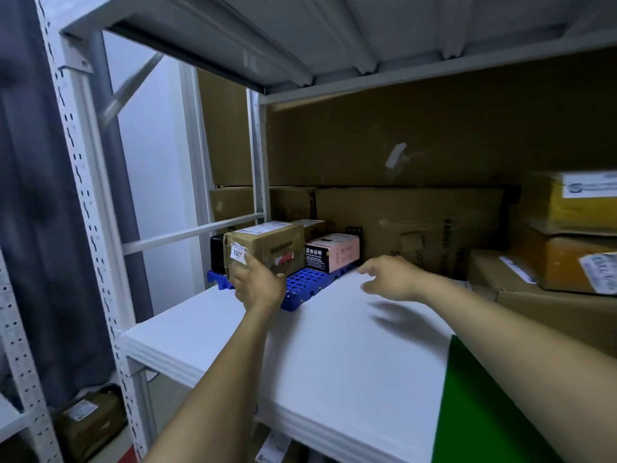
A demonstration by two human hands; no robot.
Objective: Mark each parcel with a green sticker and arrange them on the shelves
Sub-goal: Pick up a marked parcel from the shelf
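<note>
Head view: left hand [258,288] grips parcel [274,248], long axis level, labelled end nearest.

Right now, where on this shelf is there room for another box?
The white shelf board is bare between the blue rack and its front edge. The brown parcel and pink box crowd the rack; stacked boxes fill the right.

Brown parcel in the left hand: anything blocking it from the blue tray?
Nothing visible. The left hand holds the brown parcel over the blue tray; the pink box stands beside it.
</note>
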